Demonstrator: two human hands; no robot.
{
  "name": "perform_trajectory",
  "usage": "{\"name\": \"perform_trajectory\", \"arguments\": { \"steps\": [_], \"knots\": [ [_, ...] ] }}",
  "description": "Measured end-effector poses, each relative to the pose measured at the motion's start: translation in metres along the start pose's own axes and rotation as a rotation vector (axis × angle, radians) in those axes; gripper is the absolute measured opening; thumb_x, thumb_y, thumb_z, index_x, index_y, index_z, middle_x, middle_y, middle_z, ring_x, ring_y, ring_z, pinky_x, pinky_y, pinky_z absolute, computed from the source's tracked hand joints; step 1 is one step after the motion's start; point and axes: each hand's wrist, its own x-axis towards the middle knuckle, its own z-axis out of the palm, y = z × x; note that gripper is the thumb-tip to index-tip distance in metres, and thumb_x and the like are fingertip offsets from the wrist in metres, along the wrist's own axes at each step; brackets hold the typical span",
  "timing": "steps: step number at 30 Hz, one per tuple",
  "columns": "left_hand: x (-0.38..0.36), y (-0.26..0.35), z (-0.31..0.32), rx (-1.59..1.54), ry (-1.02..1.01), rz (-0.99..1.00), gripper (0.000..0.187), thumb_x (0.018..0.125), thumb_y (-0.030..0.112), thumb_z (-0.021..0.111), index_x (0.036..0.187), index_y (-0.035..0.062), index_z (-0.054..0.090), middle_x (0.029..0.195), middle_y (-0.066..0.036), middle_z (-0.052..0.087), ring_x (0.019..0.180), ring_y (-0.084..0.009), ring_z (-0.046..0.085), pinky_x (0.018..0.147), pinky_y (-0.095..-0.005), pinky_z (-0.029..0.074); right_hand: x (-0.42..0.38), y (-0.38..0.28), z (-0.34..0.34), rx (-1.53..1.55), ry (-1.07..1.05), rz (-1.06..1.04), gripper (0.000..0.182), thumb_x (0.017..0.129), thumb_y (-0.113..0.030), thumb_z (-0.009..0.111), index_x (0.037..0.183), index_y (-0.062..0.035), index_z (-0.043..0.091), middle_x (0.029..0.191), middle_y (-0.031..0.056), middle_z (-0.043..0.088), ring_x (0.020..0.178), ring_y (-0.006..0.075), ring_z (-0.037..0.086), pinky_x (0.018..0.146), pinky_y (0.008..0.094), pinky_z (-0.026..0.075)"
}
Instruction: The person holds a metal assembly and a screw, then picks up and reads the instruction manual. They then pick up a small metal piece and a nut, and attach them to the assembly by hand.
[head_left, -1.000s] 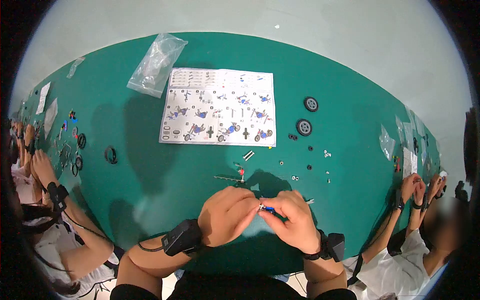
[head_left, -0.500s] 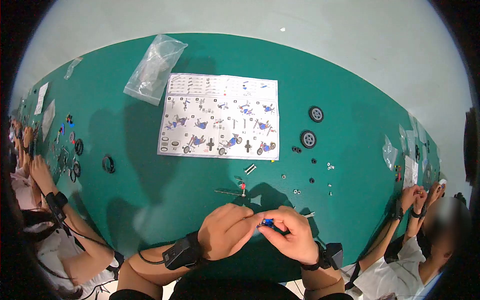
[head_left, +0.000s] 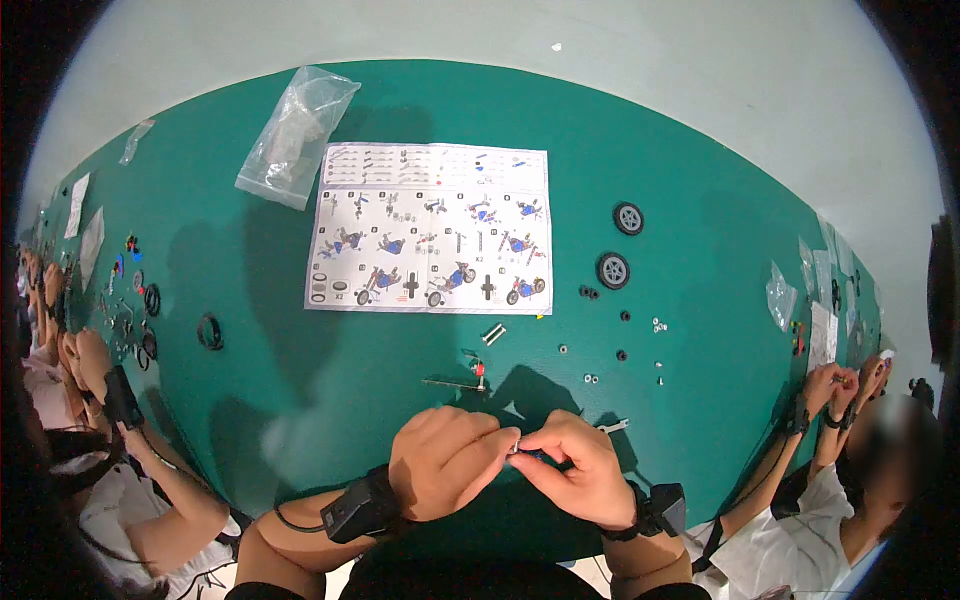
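Note:
My left hand (head_left: 450, 465) and my right hand (head_left: 578, 470) meet fingertip to fingertip above the near part of the table. A small blue part (head_left: 536, 456) is pinched in my right hand, largely covered by the fingers. My left thumb and forefinger close at a tiny silvery piece (head_left: 515, 448) beside it; its kind is too small to tell. Just beyond my hands lies a small metal assembly with a red piece (head_left: 480, 370). Behind my right fingers rests a small metal wrench (head_left: 615, 426), partly hidden. Silvery cylindrical parts (head_left: 494, 334) lie farther up.
A printed instruction sheet (head_left: 430, 230) lies ahead, with a clear plastic bag (head_left: 298, 140) to its left. Two wheels (head_left: 613, 270), nuts (head_left: 591, 379) and small black parts (head_left: 622, 355) are at right. A black tyre (head_left: 209, 331) lies left. Other people work at both sides.
The blue part has turned or sunk between my fingers and shows less now, while a silvery bit shows at my left fingertips. The view has shifted slightly.

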Motion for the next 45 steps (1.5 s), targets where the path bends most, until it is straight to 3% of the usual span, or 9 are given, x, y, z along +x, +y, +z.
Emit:
{"name": "perform_trajectory", "arguments": {
  "steps": [12,15,21,24,28,29,34,37,45],
  "knots": [
    [0.0,0.002,0.004,-0.222,0.018,-0.134,0.021,0.077,0.001,0.069,0.097,0.0044,0.066,0.08,-0.009,0.061,0.066,-0.0246,0.06,0.054,-0.0323,0.047,-0.001,-0.002,0.003,-0.063,0.029,-0.055,0.021,0.073,0.001,0.075,0.087,-0.0069,0.063,0.066,0.0011,0.045,0.058,0.0128,0.044,0.052,0.0268,0.033],
    [0.0,0.003,0.005,-0.278,0.016,-0.203,0.016,0.08,-0.001,0.066,0.095,0.0036,0.066,0.08,-0.01,0.06,0.066,-0.0256,0.06,0.056,-0.0323,0.048,-0.003,-0.007,-0.002,-0.073,-0.007,0.02,0.018,0.077,-0.004,0.074,0.089,-0.0072,0.06,0.072,0.0052,0.051,0.063,0.0208,0.051,0.056,0.0322,0.04],
    [0.0,0.003,0.007,-0.345,-0.012,-0.262,0.017,0.082,-0.001,0.062,0.099,0.0038,0.065,0.082,-0.011,0.06,0.066,-0.0255,0.06,0.056,-0.0315,0.047,-0.002,-0.003,-0.003,-0.064,0.016,0.009,0.018,0.078,-0.003,0.072,0.091,-0.0068,0.06,0.071,0.0043,0.047,0.062,0.018,0.047,0.056,0.0301,0.039],
    [0.0,0.004,0.007,-0.369,0.043,-0.33,0.018,0.084,-0.003,0.06,0.099,0.0036,0.066,0.082,-0.009,0.06,0.066,-0.0186,0.056,0.057,-0.0281,0.043,0.001,0.001,-0.001,-0.042,0.045,-0.05,0.02,0.079,0.0,0.069,0.095,-0.0067,0.059,0.073,0.0046,0.047,0.064,0.0171,0.047,0.058,0.0291,0.039],
    [0.002,0.002,0.004,-0.376,0.145,-0.312,0.019,0.085,-0.005,0.058,0.102,0.0016,0.064,0.085,-0.009,0.059,0.071,-0.0176,0.054,0.062,-0.0271,0.041,0.005,0.003,-0.006,0.02,0.049,0.047,0.015,0.086,0.004,0.056,0.099,-0.0046,0.058,0.083,0.0071,0.051,0.072,0.0161,0.05,0.066,0.027,0.041],
    [0.002,0.003,0.003,-0.405,0.125,-0.365,0.018,0.086,-0.004,0.058,0.101,0.0016,0.064,0.086,-0.009,0.059,0.072,-0.0173,0.054,0.064,-0.0272,0.041,0.007,0.007,-0.007,0.02,0.042,0.004,0.017,0.091,0.005,0.048,0.101,-0.0029,0.058,0.09,0.0075,0.052,0.078,0.0149,0.053,0.071,0.0265,0.044],
    [-0.002,0.0,0.01,-0.459,0.129,-0.378,0.017,0.086,-0.002,0.059,0.102,0.0026,0.065,0.083,-0.007,0.057,0.071,-0.0161,0.053,0.063,-0.0273,0.042,0.004,0.017,-0.006,0.173,0.06,0.062,0.02,0.094,0.007,0.04,0.1,-0.0009,0.058,0.094,0.0081,0.058,0.08,0.0135,0.057,0.074,0.0258,0.047],
    [-0.005,-0.001,0.012,-0.441,0.13,-0.328,0.019,0.086,-0.002,0.059,0.103,0.0035,0.065,0.083,-0.007,0.057,0.071,-0.017,0.054,0.062,-0.0279,0.042,0.004,0.015,-0.001,0.232,0.107,0.145,0.018,0.096,0.003,0.044,0.098,-0.0001,0.061,0.096,0.0082,0.064,0.08,0.0115,0.06,0.072,0.0239,0.049],
    [-0.004,-0.004,0.011,-0.401,0.118,-0.211,0.023,0.083,-0.003,0.059,0.105,0.0038,0.063,0.083,-0.01,0.059,0.072,-0.0241,0.058,0.063,-0.0324,0.045,0.001,0.012,-0.004,0.169,0.076,0.134,0.015,0.095,0.0,0.051,0.099,-0.0009,0.066,0.097,0.0085,0.07,0.085,0.0118,0.064,0.072,0.0243,0.05]
  ]
}}
